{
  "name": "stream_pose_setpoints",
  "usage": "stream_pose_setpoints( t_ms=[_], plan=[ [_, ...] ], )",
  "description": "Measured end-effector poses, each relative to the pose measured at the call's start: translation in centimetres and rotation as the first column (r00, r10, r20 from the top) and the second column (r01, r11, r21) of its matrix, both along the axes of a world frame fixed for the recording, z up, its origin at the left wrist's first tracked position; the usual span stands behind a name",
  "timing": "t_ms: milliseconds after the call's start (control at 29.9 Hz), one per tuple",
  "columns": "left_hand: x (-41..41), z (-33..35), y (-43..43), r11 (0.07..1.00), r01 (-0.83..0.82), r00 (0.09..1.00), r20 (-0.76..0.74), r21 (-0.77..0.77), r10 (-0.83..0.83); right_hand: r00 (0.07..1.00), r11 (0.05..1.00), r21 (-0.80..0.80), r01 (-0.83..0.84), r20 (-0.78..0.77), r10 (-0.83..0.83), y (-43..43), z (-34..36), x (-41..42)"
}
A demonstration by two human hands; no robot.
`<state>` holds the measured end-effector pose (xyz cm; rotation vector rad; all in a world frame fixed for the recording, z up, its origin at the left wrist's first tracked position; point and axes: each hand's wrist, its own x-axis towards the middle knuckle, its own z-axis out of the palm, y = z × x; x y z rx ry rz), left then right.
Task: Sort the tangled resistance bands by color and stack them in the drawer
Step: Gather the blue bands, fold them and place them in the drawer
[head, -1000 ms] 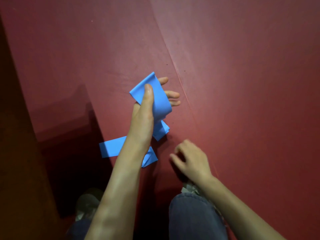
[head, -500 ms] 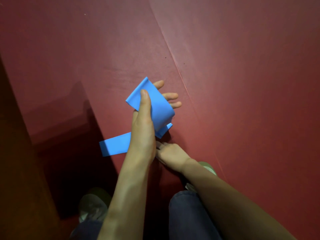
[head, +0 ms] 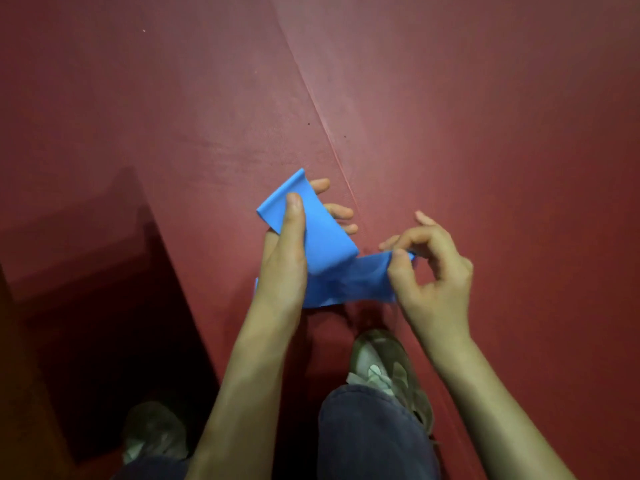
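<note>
A: Dark red floor (head: 485, 133) under you. Where's the flat blue rubber resistance band (head: 325, 237)?
B: Wrapped round your left hand (head: 284, 271), thumb pressing it; your right hand (head: 436, 282) pinches its loose end beside it.

Blue band (head: 325, 237), dark red floor (head: 485, 133)

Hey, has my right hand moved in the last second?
Yes. The right hand crossed from left of the floor seam to its right, now pinching the blue band.
</note>
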<state>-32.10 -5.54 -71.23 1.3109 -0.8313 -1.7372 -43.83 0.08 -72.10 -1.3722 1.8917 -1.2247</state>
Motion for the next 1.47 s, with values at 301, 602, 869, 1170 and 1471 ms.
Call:
stream_pose_setpoints(
  t_ms=[301, 602, 869, 1170, 1471],
  plan=[
    [-1.5, 0.9, 1.1, 0.971, 0.045, 0.997, 0.052, 0.235, -0.058, 0.954, 0.947, 0.132, -0.294, 0.109, 0.281, -3.8, 3.6, 0.3],
    [-0.7, 0.3, 0.9, 0.961, 0.069, 0.996, 0.030, 0.267, -0.080, 0.655, 0.851, 0.336, -0.403, 0.756, 0.012, -3.8, 3.4, -1.1],
    [-0.2, -0.8, 1.1, 0.980, 0.081, 0.995, -0.076, 0.183, -0.068, 0.820, 0.970, 0.176, -0.170, 0.571, 0.040, -2.3, 3.0, -0.9],
    [-0.9, 0.4, 0.6, 0.986, 0.047, 0.987, -0.162, 0.160, -0.021, 0.921, 0.890, 0.283, -0.358, 0.265, 0.286, -1.4, 8.1, -3.6],
    [-1.6, 1.3, 1.3, 0.946, 0.136, 0.956, -0.291, 0.293, -0.047, 0.804, 0.915, 0.209, -0.344, 0.569, 0.172, -3.2, 7.8, -0.9]
  ],
)
